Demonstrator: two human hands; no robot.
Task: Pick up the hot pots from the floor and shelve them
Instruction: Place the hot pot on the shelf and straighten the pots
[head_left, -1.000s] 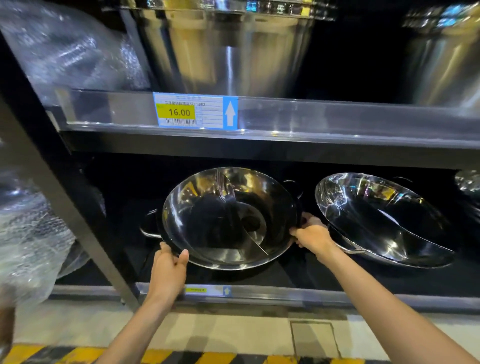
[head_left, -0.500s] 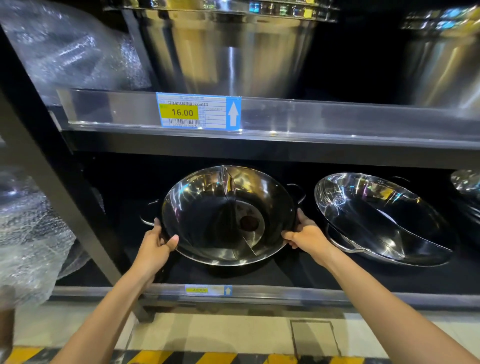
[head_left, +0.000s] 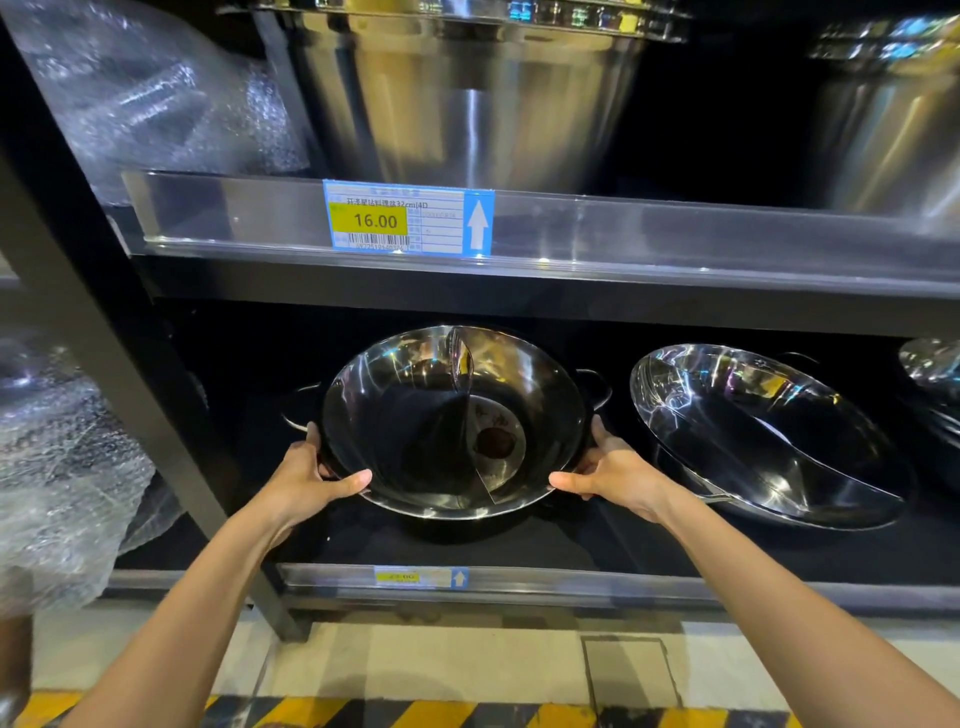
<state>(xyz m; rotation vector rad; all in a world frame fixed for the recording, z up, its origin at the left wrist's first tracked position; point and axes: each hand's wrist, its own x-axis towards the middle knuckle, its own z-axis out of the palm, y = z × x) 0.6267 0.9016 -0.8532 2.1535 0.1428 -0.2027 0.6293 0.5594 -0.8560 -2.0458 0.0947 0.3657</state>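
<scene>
on the far left, beside the dark slanted upright of the rack (head_left: 104, 374), there are bubble-wrapped bundles (head_left: 57, 467). right of that upright, the person's left hand (head_left: 306, 475) is clamped on the left rim of the shiny round stainless-steel hot pot with a curved divider (head_left: 447, 421), thumb laid over the lip and fingers tucked under it. the pot sits in the bottom bay of the black metal shelf (head_left: 519, 551), tilted so its open mouth faces out toward the person, its small side handles pointing left and right along the shelf. the right hand (head_left: 613, 473) grips the opposite rim the same way, so the pot lies straight ahead between both hands, each about equally near. just right of that hand, close to it, a second polished divided hot pot (head_left: 769, 436) leans at a similar tilt. by my reading the pot only needs settling back and letting go, minding that neighbour. above, a blue and yellow price tag (head_left: 408, 218) reads 16.00.
</scene>
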